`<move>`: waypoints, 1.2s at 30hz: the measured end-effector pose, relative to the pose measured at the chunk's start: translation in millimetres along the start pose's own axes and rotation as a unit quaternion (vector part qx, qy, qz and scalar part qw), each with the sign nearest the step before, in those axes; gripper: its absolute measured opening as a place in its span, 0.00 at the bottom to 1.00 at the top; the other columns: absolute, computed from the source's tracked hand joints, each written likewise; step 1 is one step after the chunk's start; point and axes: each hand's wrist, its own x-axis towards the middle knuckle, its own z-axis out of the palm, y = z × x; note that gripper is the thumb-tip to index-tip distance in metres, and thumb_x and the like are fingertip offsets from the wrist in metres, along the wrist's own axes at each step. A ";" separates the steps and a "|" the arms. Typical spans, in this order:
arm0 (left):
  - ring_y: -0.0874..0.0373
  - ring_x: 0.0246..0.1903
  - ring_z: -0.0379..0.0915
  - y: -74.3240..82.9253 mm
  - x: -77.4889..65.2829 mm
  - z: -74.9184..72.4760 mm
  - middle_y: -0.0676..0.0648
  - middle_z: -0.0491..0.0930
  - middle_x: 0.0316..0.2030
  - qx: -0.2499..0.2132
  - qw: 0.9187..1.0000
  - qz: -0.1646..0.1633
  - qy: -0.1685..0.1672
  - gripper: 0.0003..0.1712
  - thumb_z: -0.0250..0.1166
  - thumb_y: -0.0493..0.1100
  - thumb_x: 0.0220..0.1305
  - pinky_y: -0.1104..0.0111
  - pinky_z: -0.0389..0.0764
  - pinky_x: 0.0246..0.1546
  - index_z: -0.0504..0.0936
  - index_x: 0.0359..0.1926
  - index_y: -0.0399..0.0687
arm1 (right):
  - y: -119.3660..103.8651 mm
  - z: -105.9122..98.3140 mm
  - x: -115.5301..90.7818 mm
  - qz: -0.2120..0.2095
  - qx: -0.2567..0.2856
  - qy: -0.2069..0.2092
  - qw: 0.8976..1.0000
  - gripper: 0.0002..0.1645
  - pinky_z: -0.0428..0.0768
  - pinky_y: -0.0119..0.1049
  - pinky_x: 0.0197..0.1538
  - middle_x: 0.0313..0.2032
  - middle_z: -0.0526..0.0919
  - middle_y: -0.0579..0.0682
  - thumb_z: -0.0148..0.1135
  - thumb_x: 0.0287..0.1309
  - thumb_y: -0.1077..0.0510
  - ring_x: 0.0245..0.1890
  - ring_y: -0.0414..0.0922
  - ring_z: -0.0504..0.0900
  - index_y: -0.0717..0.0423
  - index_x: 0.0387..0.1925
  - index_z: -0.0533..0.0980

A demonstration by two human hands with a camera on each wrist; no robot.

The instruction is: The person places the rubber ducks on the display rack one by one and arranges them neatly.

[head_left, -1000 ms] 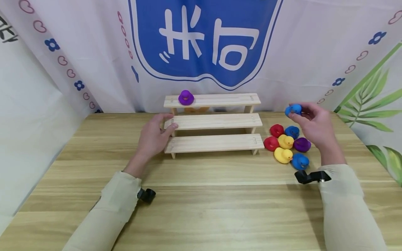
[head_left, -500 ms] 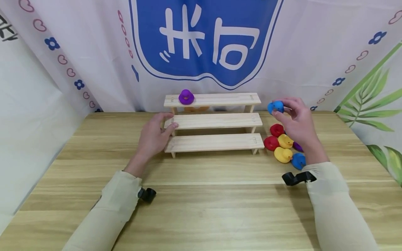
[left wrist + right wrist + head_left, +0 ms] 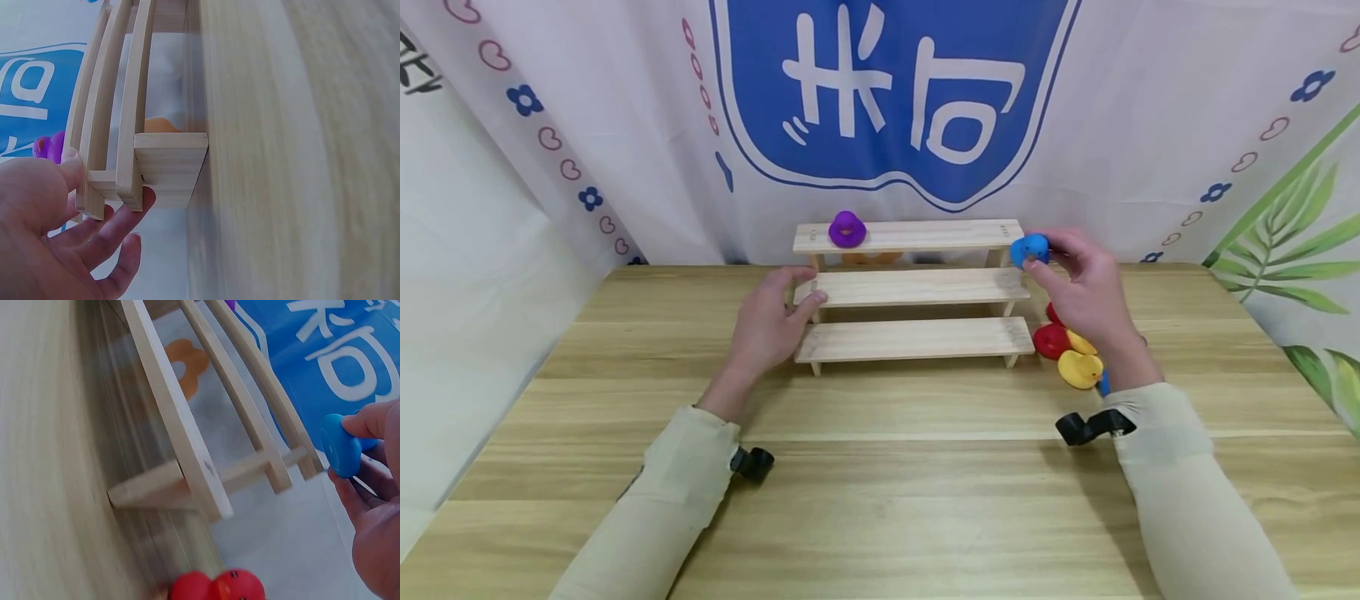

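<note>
A blue rubber duck (image 3: 1030,250) is pinched between the thumb and fingers of my right hand (image 3: 1090,292), held up by the right end of the upper steps. The right wrist view shows the same blue duck (image 3: 340,447) just off the ends of the planks. My left hand (image 3: 769,321) holds the left end of the three-step wooden stand (image 3: 917,287); its thumb lies on the middle step, and its fingers (image 3: 115,234) reach round the end. A purple rubber duck (image 3: 847,231) sits at the left of the top step.
Right of the stand, several rubber ducks are grouped on the wooden table (image 3: 880,500), among them a red duck (image 3: 1051,342) and a yellow duck (image 3: 1080,369). My right forearm partly covers them. A printed cloth (image 3: 1120,108) hangs behind the stand.
My right hand has carried the blue duck leftward and slightly down, from above the duck group to the stand's right end. My left hand has stayed on the stand.
</note>
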 end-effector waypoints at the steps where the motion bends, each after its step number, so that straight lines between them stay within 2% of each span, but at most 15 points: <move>1: 0.46 0.39 0.81 0.5 -0.2 -0.2 0.39 0.74 0.73 -0.001 1.000 0.000 -0.001 0.28 0.60 0.52 0.81 0.52 0.82 0.49 0.73 0.73 0.45 | -1.1 2.3 0.9 0.002 0.001 -0.005 1.000 0.24 0.76 0.25 0.70 0.59 0.79 0.45 0.65 0.73 0.63 0.60 0.37 0.76 0.61 0.67 0.78; 6: 0.46 0.39 0.81 1.6 -0.3 -1.0 0.40 0.74 0.73 -0.001 1.000 -0.006 -0.002 0.28 0.60 0.53 0.81 0.52 0.82 0.49 0.73 0.74 0.46 | -8.3 14.4 9.7 -0.002 0.006 -0.033 0.999 0.25 0.77 0.25 0.68 0.64 0.80 0.53 0.63 0.74 0.60 0.62 0.40 0.77 0.57 0.69 0.78; 9: 0.46 0.39 0.81 1.4 -0.1 -1.1 0.40 0.74 0.73 0.000 1.000 -0.009 -0.002 0.28 0.60 0.53 0.81 0.53 0.81 0.48 0.73 0.74 0.47 | -15.1 22.6 17.9 -0.015 0.001 -0.048 0.999 0.24 0.79 0.27 0.66 0.65 0.82 0.55 0.62 0.74 0.59 0.62 0.45 0.80 0.56 0.69 0.78; 16: 0.48 0.37 0.79 0.9 0.1 -0.8 0.40 0.74 0.73 0.003 1.000 -0.009 -0.001 0.28 0.60 0.53 0.81 0.56 0.80 0.45 0.73 0.73 0.47 | -30.4 42.7 38.2 -0.021 -0.025 -0.092 0.995 0.25 0.77 0.48 0.74 0.68 0.81 0.52 0.60 0.76 0.58 0.65 0.49 0.79 0.53 0.71 0.76; 18: 0.48 0.36 0.79 0.8 0.1 -0.7 0.40 0.74 0.73 0.002 1.000 -0.007 -0.001 0.28 0.60 0.52 0.81 0.56 0.80 0.45 0.73 0.73 0.46 | -32.8 48.8 43.4 -0.014 -0.031 -0.107 0.994 0.26 0.75 0.50 0.76 0.69 0.80 0.51 0.60 0.76 0.57 0.66 0.50 0.78 0.52 0.72 0.75; 26: 0.47 0.38 0.80 0.8 -0.3 -0.3 0.39 0.74 0.73 -0.002 1.000 -0.006 -0.004 0.29 0.61 0.52 0.80 0.53 0.81 0.48 0.73 0.74 0.45 | -32.8 74.1 57.0 0.032 -0.041 -0.136 0.989 0.25 0.78 0.46 0.72 0.67 0.79 0.51 0.60 0.77 0.55 0.62 0.49 0.77 0.45 0.72 0.75; 31: 0.47 0.38 0.80 -0.1 -0.3 -1.2 0.39 0.74 0.73 0.003 1.000 -0.005 -0.003 0.29 0.61 0.52 0.80 0.54 0.82 0.47 0.73 0.74 0.46 | -34.4 85.4 60.4 0.039 -0.036 -0.140 0.989 0.25 0.76 0.45 0.75 0.69 0.78 0.52 0.59 0.78 0.56 0.65 0.50 0.77 0.48 0.72 0.75; 36: 0.47 0.39 0.81 0.1 -0.3 -1.5 0.39 0.74 0.73 -0.001 1.000 -0.002 -0.003 0.28 0.61 0.52 0.80 0.52 0.83 0.49 0.73 0.74 0.46 | -36.0 88.5 63.8 0.038 -0.048 -0.144 0.988 0.25 0.73 0.46 0.78 0.70 0.78 0.54 0.59 0.78 0.56 0.69 0.51 0.76 0.50 0.72 0.74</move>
